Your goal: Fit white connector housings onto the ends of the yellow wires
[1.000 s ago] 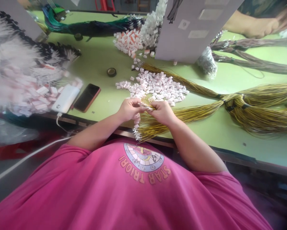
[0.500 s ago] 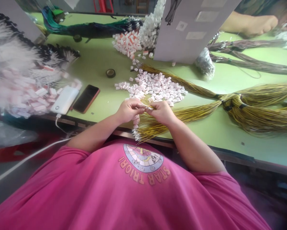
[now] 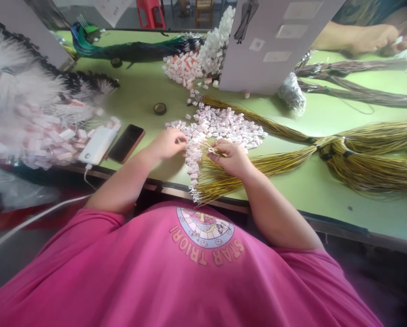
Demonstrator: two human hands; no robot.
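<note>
My right hand (image 3: 232,158) is closed on the yellow wires (image 3: 210,152), pinching them near their silvery tips. My left hand (image 3: 169,143) has come away from the wires. Its fingers are curled together at the left edge of a heap of small white-pink plastic connectors (image 3: 223,121); whatever is between the fingertips is too small to make out. Between the two hands, a row of connectors (image 3: 193,165) runs toward the table edge. Below my right hand a fan of yellow wires (image 3: 220,186) lies with its metal ends (image 3: 194,194) at the front edge.
A tape roll (image 3: 160,108), phone (image 3: 126,143) and white power bank (image 3: 97,146) lie left on the green table (image 3: 138,100). Bundled wires (image 3: 360,163) stretch right. A grey partition (image 3: 254,54) stands behind; beyond it, a co-worker's hands (image 3: 376,38) work over grey-brown wires (image 3: 353,88).
My left hand has parted from my right hand and moved left to the connectors' edge. My right hand stays on the wires, slightly further right. The view has shifted a little.
</note>
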